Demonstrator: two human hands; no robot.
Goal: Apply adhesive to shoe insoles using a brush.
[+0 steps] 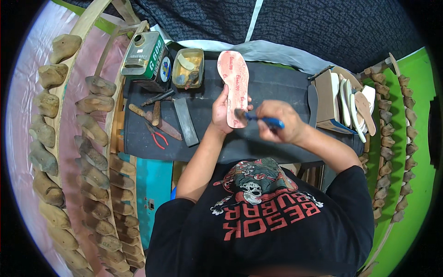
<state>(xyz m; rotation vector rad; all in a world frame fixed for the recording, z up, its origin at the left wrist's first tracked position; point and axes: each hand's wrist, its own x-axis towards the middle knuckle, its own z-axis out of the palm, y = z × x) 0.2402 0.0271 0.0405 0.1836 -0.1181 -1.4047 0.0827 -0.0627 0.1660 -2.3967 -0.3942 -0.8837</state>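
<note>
My left hand (220, 111) grips a shoe insole (234, 71) near its narrower end, thumb along the edge and fingertips showing at the far side. The insole is whitish with red printing and points away from me above the dark table. In my closed right hand (281, 121) is a brush with a blue handle (273, 122). Its dark bristles (240, 114) meet the insole's face near the end closest to me. My right hand is slightly blurred.
A green metal can (146, 62) and a glue-stained tub (189, 64) stand at the back left. Red-handled pliers (158, 137), a grey block (186, 122) and other tools lie nearby. At right is a box of soles (341, 99). Racks of wooden shoe lasts (94, 103) flank the table.
</note>
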